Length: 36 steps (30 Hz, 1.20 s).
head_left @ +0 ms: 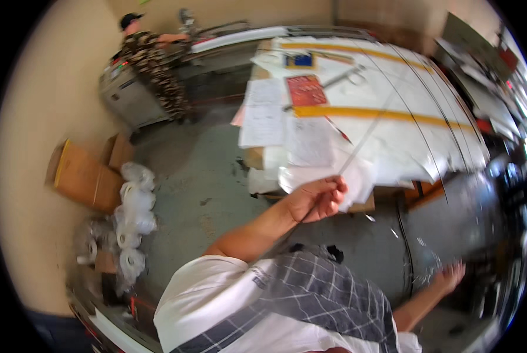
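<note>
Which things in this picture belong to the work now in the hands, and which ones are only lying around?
In the work:
- left hand
- long thin strip, held in the left hand

Apparently just lying about:
- cardboard boxes
- clear-wrapped rolls
- white paper sheets
- red sheet

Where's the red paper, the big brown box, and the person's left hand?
Red paper (306, 91): head view, middle of its top side.
Brown box (91, 179): head view, its large side.
Left hand (316, 199): head view, middle of the hand.
</note>
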{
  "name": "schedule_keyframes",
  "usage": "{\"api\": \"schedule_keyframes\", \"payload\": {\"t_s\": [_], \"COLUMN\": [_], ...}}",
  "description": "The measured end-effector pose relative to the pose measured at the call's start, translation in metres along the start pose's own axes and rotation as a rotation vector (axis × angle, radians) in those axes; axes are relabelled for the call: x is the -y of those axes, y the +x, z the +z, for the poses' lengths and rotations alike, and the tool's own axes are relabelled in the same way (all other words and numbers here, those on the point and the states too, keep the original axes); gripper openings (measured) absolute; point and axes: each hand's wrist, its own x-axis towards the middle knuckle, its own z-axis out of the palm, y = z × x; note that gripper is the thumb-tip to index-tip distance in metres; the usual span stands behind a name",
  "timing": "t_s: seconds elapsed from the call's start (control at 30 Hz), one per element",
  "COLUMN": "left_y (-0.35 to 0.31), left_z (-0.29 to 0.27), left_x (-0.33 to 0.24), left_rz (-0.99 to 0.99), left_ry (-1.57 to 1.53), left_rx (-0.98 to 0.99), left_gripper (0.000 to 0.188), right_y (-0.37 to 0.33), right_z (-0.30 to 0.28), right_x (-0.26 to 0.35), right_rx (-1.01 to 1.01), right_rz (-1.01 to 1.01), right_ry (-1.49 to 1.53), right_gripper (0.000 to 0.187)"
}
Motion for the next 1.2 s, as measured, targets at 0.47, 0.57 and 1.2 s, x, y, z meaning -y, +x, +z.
{"api": "schedule_keyframes", "payload": {"t_s": [0.47,0.57,1.2], "left_y": [0.020,0.015,0.041], "left_z": [-0.023,-0.019,0.010], "left_x": [0.018,0.017,0.021], "left_rz": [-0.179,-0.091,-0.293], "left_ry": [-0.055,-0.234,0.033], "left_rx": [-0.059,0.022,-0.028], "left_gripper": [0.015,0.011,0.012], "right_y": [-0.213,-0.182,-0.115], "right_z": [0.105,0.094,0.070], "right_x": [-0.063,-0.043,0.003], "right_rx": [1.369,1.203,0.343], "right_rz": [1.151,1.156,0.199], "right_ry": [-0.175,0.042,0.011], "right_gripper": [0.039,0.038,0.024]}}
